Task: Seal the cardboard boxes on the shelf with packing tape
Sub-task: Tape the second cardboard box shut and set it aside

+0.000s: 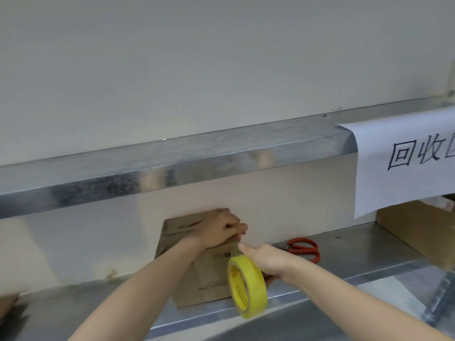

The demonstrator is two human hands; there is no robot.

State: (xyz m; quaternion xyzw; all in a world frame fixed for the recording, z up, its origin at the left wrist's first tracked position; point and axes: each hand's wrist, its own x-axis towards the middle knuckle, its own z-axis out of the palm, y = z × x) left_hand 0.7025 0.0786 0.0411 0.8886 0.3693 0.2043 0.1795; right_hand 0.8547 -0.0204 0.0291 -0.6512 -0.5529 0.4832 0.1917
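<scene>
left hand [219,230]: fingers pinch tape end [236,244] | right hand [267,261]: fingers grip tape roll [257,285]

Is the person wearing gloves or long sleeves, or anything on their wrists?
No gloves. The left hand and right hand are bare, with no rings that I can see. The left forearm and right forearm are bare too, down to the picture's edge: no sleeves, watch or bracelet.

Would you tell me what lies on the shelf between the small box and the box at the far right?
In the head view, red-handled scissors lie on the metal shelf between the small box and the far-right box.
</scene>
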